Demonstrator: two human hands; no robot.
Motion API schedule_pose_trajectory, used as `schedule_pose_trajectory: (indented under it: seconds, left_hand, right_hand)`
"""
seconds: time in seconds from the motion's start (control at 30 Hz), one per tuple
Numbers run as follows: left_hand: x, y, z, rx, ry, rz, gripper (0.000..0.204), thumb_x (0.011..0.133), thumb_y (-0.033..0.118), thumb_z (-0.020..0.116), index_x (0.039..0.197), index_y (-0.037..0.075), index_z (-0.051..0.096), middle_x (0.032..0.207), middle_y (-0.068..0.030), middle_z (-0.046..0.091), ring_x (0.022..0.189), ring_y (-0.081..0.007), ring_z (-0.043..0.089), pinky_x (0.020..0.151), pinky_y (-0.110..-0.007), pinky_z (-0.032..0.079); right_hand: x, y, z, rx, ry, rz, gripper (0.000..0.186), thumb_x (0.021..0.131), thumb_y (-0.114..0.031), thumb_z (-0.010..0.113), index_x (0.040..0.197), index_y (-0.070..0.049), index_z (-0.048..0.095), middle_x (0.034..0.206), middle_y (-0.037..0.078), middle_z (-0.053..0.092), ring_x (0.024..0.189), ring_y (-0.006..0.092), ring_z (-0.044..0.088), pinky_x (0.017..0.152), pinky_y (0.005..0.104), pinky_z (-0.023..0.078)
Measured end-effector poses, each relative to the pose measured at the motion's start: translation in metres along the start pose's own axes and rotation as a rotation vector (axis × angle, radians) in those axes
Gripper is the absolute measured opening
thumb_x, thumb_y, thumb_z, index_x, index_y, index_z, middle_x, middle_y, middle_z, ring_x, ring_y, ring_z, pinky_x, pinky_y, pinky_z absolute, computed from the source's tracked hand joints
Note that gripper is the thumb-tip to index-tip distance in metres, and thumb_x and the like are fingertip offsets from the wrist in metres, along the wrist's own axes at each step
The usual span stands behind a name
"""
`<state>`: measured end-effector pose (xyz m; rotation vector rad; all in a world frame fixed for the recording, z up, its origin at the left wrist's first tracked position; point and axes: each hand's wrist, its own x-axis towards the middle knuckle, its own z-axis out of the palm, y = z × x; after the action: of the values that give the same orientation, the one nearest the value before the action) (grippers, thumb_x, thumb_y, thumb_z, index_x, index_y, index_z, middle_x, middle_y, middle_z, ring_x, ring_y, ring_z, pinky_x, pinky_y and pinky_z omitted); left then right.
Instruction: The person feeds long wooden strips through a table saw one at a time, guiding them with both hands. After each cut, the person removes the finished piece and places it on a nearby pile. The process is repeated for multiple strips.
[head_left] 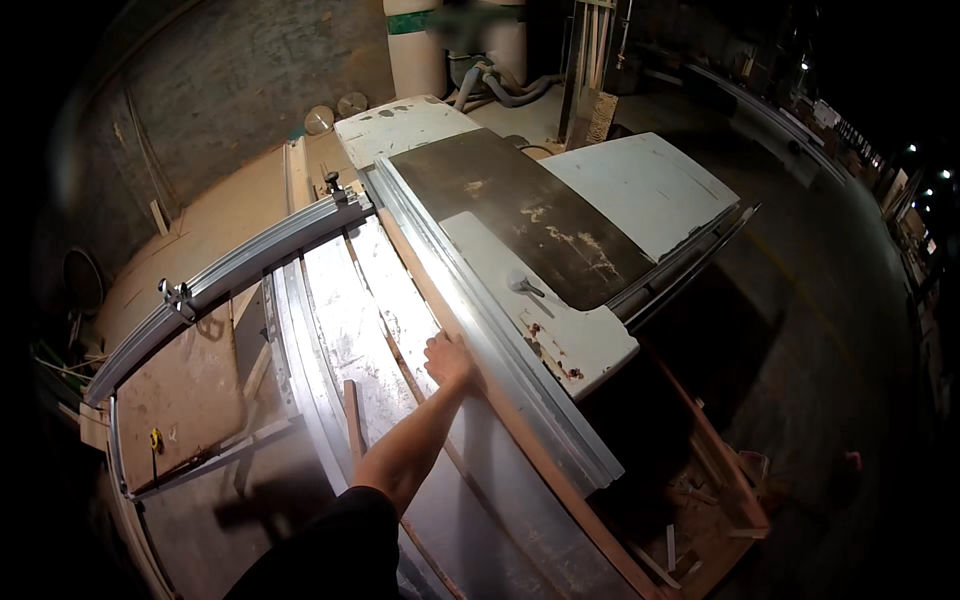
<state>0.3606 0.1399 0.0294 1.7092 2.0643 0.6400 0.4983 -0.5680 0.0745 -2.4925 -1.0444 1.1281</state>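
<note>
My left hand (449,361) reaches across a sliding table saw from the lower edge, in a dark sleeve. Its fingers are curled at the left side of a long, narrow wooden strip (520,430); the thumb side is hard to make out. This strip lies lengthwise on the silvery sliding table (345,295), alongside a raised aluminium rail (500,360). A short wooden stick (354,420) lies on the table left of my forearm. My right hand is out of view.
An aluminium crosscut fence (240,255) with clamp-like stops spans the far left. Right of the rail is the worn white and brown saw top (520,210) with a grey handle (525,285). Offcuts lie in a wooden frame (700,490) at lower right. Hoses and dust bags (413,60) stand behind.
</note>
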Motion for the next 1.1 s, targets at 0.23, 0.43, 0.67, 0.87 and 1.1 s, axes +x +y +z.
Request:
schedule_pose_trajectory:
  seconds: [0.23,0.43,0.67,0.87,1.1]
  left_hand:
    - [0.006,0.013,0.009,0.102,0.167,0.083,0.022,0.095,0.020,0.050,0.108,0.003,0.057,0.110,-0.0150,0.056,0.105,-0.0323,0.056,0.089,-0.043,0.045]
    - [0.010,0.017,0.017,0.136,0.190,0.083,0.018,0.095,0.018,0.050,0.103,0.003,0.058,0.106,-0.0140,0.057,0.104,-0.0304,0.056,0.088,-0.042,0.045]
    - [0.024,0.019,0.015,0.140,0.238,0.078,0.016,0.091,0.013,0.052,0.102,0.003,0.058,0.106,-0.0121,0.057,0.103,-0.0296,0.057,0.087,-0.040,0.047]
    - [0.053,0.010,0.024,0.147,0.327,0.109,0.018,0.091,0.016,0.052,0.100,0.004,0.061,0.101,-0.0123,0.058,0.100,-0.0298,0.057,0.085,-0.043,0.046]
    - [0.091,0.010,0.021,0.172,0.266,0.074,0.022,0.096,0.022,0.050,0.104,0.002,0.058,0.107,-0.0138,0.058,0.101,-0.0306,0.058,0.087,-0.042,0.046]
  right_hand:
    - [0.020,-0.046,-0.017,0.081,-0.112,0.132,0.046,0.099,-0.042,0.053,0.107,0.003,0.062,0.105,0.023,0.065,0.107,0.0418,0.058,0.087,0.0465,0.046]
    - [0.011,-0.022,-0.001,0.128,0.017,0.122,0.041,0.098,-0.036,0.055,0.101,0.003,0.066,0.101,0.022,0.067,0.102,0.0384,0.062,0.084,0.0473,0.047]
    - [0.027,-0.007,0.011,0.061,0.078,-0.032,0.037,0.097,-0.034,0.058,0.100,0.003,0.066,0.093,0.017,0.068,0.092,0.0293,0.064,0.077,0.0420,0.048]
    - [0.038,-0.060,-0.008,0.216,0.048,0.014,0.037,0.098,-0.032,0.057,0.099,0.004,0.066,0.092,0.016,0.068,0.090,0.0289,0.064,0.077,0.0416,0.048]
    - [0.066,-0.079,0.007,0.223,0.125,-0.069,0.031,0.097,-0.028,0.056,0.095,0.002,0.065,0.089,0.020,0.065,0.089,0.0348,0.063,0.077,0.0431,0.048]
